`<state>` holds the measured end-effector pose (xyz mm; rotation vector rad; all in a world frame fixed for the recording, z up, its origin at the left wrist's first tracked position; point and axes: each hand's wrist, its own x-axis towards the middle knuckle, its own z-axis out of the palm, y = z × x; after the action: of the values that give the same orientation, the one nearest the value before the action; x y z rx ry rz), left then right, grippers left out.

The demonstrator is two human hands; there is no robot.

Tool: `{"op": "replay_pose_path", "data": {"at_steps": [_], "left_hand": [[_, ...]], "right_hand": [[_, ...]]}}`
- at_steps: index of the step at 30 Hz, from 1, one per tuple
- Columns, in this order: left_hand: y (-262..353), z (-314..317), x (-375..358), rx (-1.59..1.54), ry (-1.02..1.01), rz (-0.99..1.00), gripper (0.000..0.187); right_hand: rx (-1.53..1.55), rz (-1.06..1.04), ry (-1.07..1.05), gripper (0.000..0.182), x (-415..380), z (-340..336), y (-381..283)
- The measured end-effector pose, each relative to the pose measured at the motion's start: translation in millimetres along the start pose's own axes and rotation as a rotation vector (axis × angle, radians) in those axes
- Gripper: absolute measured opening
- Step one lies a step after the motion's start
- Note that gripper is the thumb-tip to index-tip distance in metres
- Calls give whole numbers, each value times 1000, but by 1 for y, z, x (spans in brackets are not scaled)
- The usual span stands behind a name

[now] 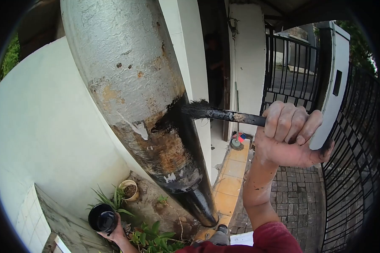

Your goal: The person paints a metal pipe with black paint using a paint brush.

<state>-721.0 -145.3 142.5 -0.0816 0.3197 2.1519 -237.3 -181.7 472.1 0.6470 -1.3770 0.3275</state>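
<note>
My right hand [289, 128] is wrapped round the handle of a black-coated paintbrush [232, 116], its thumb sticking out and smudged black. The bristles touch the right side of a thick round column [131, 63], at the edge of wet black paint [185, 135]. Silver, flaking paint covers the column's upper part; brown worn patches show lower down, and its foot is glossy black. At the lower left my left hand [115, 234] grips a round black container [102, 220] with dark, shiny paint inside.
Green plants [152, 236] and a potted plant [130, 190] stand near the column's foot. A curved white wall [50, 122] is at the left. Behind are a doorway with a dim person [214, 55], a mop [237, 143] and a black gate [292, 67]. Yellow tiles [232, 173] border grey paving.
</note>
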Motion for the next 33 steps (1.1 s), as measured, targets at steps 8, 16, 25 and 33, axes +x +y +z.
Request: {"op": "replay_pose_path", "data": {"at_steps": [8,16,25,33], "left_hand": [[7,-7,-7,24,-34,-9,65],[9,-5,-12,32,8,2,63],[14,-9,-13,37,10,11,62],[-5,-12,-24,45,65,-9,62]], "right_hand": [[-26,154,2,48,-26,-5,6],[34,100,113,52,-28,-7,24],[21,104,40,50,-22,-2,30],[43,-71,15,52,-13,4,25]]}}
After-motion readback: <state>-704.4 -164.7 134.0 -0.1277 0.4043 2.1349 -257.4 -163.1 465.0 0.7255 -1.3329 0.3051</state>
